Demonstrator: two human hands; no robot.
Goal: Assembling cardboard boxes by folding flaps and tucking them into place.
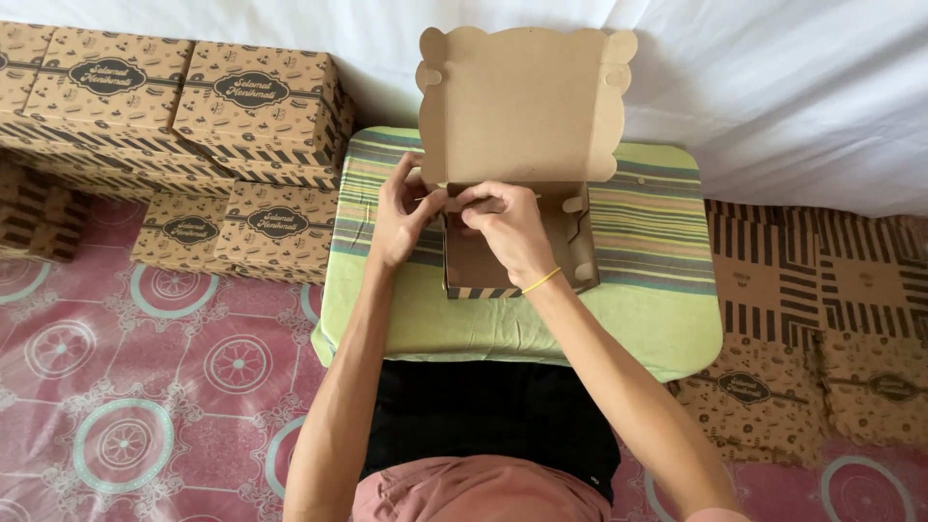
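Note:
A brown cardboard box [522,106] stands on a small table, its scalloped lid raised upright and its striped front wall facing me. My left hand [401,217] pinches the box's left side flap at the back corner. My right hand [503,227], with a yellow band on the wrist, reaches across into the box and presses the same flap area, fingers curled on the cardboard.
The low table [657,319] has a green striped cloth. Finished printed boxes [193,106] are stacked at the left on a pink patterned mat [126,387]. Flat unfolded box blanks [822,319] lie at the right. A white sheet hangs behind.

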